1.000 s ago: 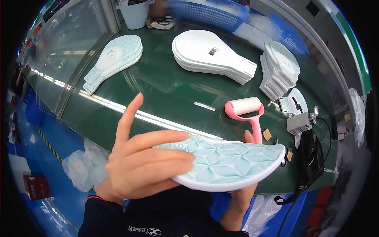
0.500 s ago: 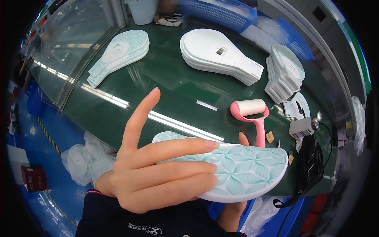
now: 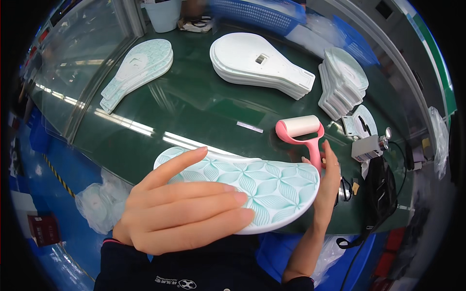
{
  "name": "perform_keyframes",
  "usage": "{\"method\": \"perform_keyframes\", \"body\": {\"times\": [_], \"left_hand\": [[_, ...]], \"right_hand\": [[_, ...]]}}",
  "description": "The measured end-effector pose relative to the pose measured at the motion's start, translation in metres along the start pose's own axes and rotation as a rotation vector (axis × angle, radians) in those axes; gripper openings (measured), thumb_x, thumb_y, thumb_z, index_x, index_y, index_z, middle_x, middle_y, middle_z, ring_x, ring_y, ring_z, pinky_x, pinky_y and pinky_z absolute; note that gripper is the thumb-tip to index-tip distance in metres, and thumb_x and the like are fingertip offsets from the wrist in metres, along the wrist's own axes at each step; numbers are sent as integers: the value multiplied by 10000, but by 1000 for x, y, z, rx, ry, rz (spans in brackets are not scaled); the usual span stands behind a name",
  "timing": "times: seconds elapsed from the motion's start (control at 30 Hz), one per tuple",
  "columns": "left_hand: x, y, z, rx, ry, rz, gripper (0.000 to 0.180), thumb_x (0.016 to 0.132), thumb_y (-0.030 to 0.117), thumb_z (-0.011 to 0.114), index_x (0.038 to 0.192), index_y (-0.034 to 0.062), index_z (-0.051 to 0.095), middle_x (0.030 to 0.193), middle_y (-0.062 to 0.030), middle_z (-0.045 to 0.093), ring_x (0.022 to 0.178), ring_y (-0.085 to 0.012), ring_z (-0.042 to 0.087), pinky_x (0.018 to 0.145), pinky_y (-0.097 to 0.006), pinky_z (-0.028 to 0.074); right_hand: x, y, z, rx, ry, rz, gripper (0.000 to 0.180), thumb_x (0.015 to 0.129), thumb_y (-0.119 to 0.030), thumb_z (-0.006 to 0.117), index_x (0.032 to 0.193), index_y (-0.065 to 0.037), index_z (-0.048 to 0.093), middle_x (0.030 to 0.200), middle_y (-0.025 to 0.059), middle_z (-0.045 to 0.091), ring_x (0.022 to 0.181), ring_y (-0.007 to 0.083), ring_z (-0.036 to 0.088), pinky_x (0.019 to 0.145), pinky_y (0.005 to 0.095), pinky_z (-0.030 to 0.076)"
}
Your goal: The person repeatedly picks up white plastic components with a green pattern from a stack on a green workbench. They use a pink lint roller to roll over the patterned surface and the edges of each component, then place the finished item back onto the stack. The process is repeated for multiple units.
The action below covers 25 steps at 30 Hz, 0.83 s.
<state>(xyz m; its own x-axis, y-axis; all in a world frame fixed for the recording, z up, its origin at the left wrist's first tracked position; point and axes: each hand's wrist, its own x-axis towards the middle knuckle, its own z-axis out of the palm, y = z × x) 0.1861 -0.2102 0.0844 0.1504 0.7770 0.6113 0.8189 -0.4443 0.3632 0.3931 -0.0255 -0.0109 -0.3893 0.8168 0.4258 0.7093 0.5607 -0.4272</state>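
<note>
A flat paddle-shaped white panel [image 3: 272, 182] with a teal leaf pattern lies tilted just above the near edge of the dark green table [image 3: 194, 106]. My left hand [image 3: 184, 213] lies flat across its near part, fingers stretched out over the pattern. My right hand [image 3: 327, 186] holds the panel's right end from the edge and underside. A pink lint roller [image 3: 303, 133] with a white roll lies on the table just beyond my right fingers.
A stack of teal-patterned panels [image 3: 138, 70] lies at the far left, a stack of plain white panels [image 3: 257, 65] in the middle, another white stack [image 3: 342, 82] to the right. A small grey device [image 3: 369, 148] with black cables sits at the right edge. A blue basket [image 3: 252, 9] stands behind.
The panel has tipped flatter, showing more of its patterned face. My left hand has spread further across it and my right hand has slid up along the right end.
</note>
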Motion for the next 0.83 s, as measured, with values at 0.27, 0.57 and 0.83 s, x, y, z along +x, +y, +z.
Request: {"method": "perform_keyframes", "body": {"times": [0.27,0.57,0.83], "left_hand": [[-13,-6,-1,24,31,10,163,746,127,596,900,73,596,880,-61,603,824,-166,591,922,-472,346],[-5,-8,7,132,33,-41,154,675,119,624,828,114,635,797,-5,612,745,-123,596,816,-373,460],[-6,-14,6,142,-6,-72,122,705,88,576,810,121,629,777,-48,627,758,-167,613,808,-398,458]], "right_hand": [[0,8,-14,276,204,236,191,862,-169,476,931,3,522,754,44,537,661,105,496,602,227,405],[-4,-55,-67,612,195,-702,380,714,-446,573,670,-71,604,524,9,479,392,121,431,378,216,290],[-7,-42,-75,522,323,-496,422,704,-498,561,673,-82,628,480,10,507,414,128,448,429,200,318]]}}
